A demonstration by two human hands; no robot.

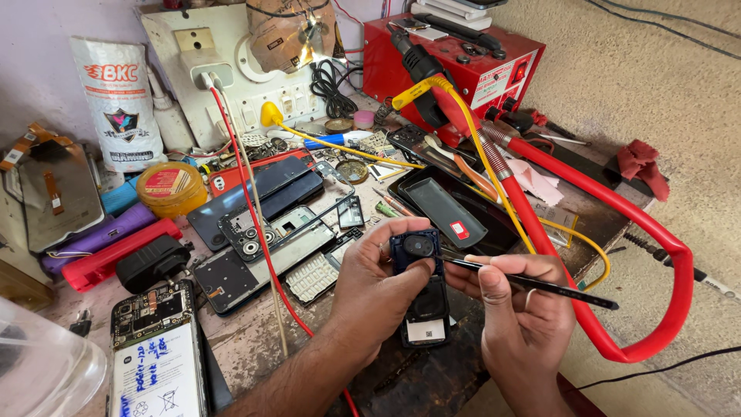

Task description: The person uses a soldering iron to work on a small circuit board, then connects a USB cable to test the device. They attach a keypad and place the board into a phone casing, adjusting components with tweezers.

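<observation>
At lower centre of the frame, the left hand (378, 286) grips an opened small phone (422, 289) above the cluttered workbench (255, 340), while the right hand (521, 309) pinches a black tool (532, 283) beside it.

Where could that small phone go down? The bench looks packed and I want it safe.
Bare wood shows beside the left forearm, between the opened phone with the written-on battery and the red wire. Behind the left hand and right hand, phone frames and the black tray crowd the bench.
</observation>
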